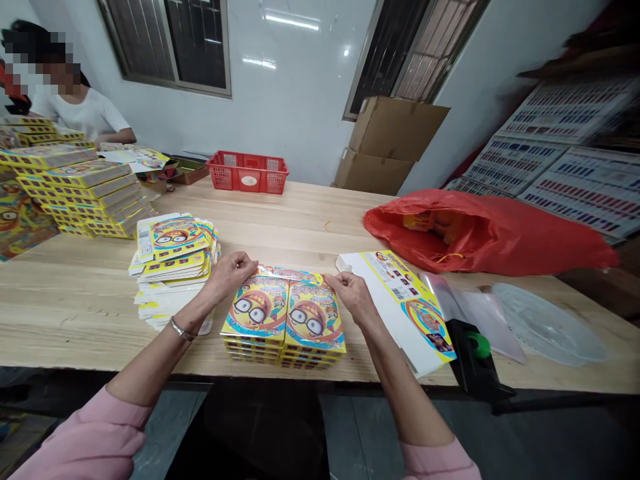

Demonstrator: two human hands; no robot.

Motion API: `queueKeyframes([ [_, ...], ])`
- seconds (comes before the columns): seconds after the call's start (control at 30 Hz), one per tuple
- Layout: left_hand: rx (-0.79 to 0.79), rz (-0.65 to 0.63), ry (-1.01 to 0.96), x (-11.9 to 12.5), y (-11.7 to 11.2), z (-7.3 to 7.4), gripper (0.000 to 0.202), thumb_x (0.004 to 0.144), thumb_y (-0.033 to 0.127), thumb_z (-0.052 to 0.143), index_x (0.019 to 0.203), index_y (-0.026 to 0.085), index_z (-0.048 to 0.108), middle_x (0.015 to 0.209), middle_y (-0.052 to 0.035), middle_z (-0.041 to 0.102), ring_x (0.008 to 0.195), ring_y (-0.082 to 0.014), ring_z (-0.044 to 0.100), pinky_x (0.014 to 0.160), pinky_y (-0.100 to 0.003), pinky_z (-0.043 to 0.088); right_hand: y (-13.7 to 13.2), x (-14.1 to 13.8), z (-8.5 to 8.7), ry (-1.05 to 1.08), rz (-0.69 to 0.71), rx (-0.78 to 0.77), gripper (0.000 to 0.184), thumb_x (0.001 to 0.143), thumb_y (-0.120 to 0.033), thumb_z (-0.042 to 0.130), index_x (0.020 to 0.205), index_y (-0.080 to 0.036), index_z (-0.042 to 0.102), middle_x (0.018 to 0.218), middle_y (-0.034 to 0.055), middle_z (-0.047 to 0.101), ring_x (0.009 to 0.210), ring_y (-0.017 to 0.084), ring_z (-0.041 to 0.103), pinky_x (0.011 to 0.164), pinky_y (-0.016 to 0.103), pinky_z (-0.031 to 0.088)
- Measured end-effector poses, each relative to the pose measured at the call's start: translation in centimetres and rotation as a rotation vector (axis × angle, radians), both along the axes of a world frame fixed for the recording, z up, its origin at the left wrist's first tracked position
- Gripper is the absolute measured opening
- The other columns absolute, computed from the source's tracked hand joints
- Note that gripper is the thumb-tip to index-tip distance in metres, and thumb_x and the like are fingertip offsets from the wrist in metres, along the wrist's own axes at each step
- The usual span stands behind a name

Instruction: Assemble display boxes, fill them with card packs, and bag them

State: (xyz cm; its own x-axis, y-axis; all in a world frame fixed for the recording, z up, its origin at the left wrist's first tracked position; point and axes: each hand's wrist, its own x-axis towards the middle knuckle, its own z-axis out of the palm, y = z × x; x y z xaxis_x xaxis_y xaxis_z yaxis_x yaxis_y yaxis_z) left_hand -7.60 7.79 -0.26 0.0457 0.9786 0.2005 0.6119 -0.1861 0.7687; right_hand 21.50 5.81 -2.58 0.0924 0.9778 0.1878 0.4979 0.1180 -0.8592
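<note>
Over a wooden table (280, 217), windows (193, 47) beyond, left grip (233, 273) and right grip (352, 293) on a strip (291, 275).

Left hand (231, 273) and right hand (353, 295) pinch strip (290, 274) at far edge of boxes (261, 312); card stack (175, 250) left of boxes.

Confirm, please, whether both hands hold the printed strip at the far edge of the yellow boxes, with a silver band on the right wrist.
Not quite: the head view shows the silver band on the left wrist, not the right. The left hand and right hand do hold the printed strip at the far edge of the yellow boxes.
</note>
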Motion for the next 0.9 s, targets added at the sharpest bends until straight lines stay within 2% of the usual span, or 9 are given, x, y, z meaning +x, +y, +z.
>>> queueKeyframes([
  [0.27,-0.1,0.078,0.049,0.1,0.2,0.5,0.031,0.072,0.04,0.062,0.054,0.021,0.047,0.052,0.0032,0.051,0.054,-0.0124,0.044,0.054,-0.026,0.031,-0.2,-0.1,-0.1,0.043,-0.042,-0.052,0.052,0.064,-0.069,0.067,0.054,-0.021,0.05,0.056,-0.002,0.05,0.055,0.013,0.042,0.053,0.027,0.031],
  [0.43,-0.126,0.139,-0.047,0.1,-0.1,-0.6,0.034,0.073,0.043,0.065,0.059,0.022,0.043,0.054,0.0054,0.045,0.054,-0.0118,0.042,0.053,-0.025,0.029,-1.0,-0.7,-1.4,0.397,-0.057,-0.189,0.053,0.06,-0.065,0.076,0.063,-0.024,0.041,0.049,-0.0092,0.038,0.045,0.009,0.031,0.044,0.024,0.022],
  [0.5,-0.104,0.176,-0.136,0.3,-0.4,-1.3,0.033,0.075,0.044,0.064,0.065,0.022,0.041,0.057,0.0065,0.042,0.055,-0.0119,0.042,0.053,-0.025,0.031,-1.2,-1.1,-2.0,0.533,-0.086,-0.214,0.051,0.06,-0.059,0.078,0.068,-0.025,0.041,0.051,-0.0099,0.04,0.044,0.009,0.035,0.043,0.023,0.025],
  [0.57,-0.092,0.197,-0.226,0.5,-0.7,-1.8,0.028,0.077,0.04,0.063,0.073,0.022,0.041,0.062,0.0067,0.042,0.057,-0.0124,0.044,0.055,-0.024,0.034,-1.4,-1.5,-2.3,0.569,-0.106,-0.205,0.045,0.062,-0.055,0.076,0.074,-0.024,0.046,0.058,-0.008,0.048,0.048,0.011,0.044,0.045,0.023,0.032],
  [0.67,-0.135,0.16,-0.288,0.2,-1.0,-1.7,0.021,0.08,0.034,0.06,0.088,0.022,0.044,0.067,0.0057,0.046,0.059,-0.0141,0.048,0.055,-0.025,0.039,-1.6,-1.3,-2.0,0.447,-0.07,-0.175,0.036,0.069,-0.054,0.065,0.076,-0.024,0.048,0.065,-0.0055,0.052,0.052,0.013,0.051,0.047,0.025,0.037],
  [0.77,-0.123,0.071,-0.125,-0.5,-1.0,-0.7,0.022,0.091,0.033,0.043,0.107,0.02,0.049,0.074,0.0,0.056,0.063,-0.0182,0.056,0.059,-0.029,0.045,-1.8,-0.4,-0.7,0.299,-0.076,-0.09,0.032,0.077,-0.055,0.056,0.075,-0.024,0.049,0.069,-0.0022,0.055,0.056,0.015,0.053,0.051,0.029,0.041],
  [0.83,-0.003,0.073,0.092,-0.6,-1.1,0.1,0.034,0.097,0.034,0.034,0.12,0.016,0.051,0.092,-0.0089,0.064,0.081,-0.0227,0.064,0.073,-0.035,0.05,-2.0,-0.1,0.4,0.14,-0.137,0.04,0.033,0.081,-0.055,0.053,0.083,-0.022,0.056,0.084,0.0055,0.064,0.073,0.021,0.061,0.066,0.036,0.05],
  [0.9,0.152,0.001,0.298,-0.2,-1.3,0.7,0.042,0.099,0.035,0.032,0.131,0.015,0.051,0.124,-0.0162,0.061,0.11,-0.0263,0.062,0.096,-0.041,0.047,-2.1,-0.6,1.2,-0.104,-0.096,0.2,0.041,0.088,-0.053,0.046,0.102,-0.019,0.064,0.112,0.015,0.066,0.104,0.028,0.062,0.091,0.045,0.049],
])
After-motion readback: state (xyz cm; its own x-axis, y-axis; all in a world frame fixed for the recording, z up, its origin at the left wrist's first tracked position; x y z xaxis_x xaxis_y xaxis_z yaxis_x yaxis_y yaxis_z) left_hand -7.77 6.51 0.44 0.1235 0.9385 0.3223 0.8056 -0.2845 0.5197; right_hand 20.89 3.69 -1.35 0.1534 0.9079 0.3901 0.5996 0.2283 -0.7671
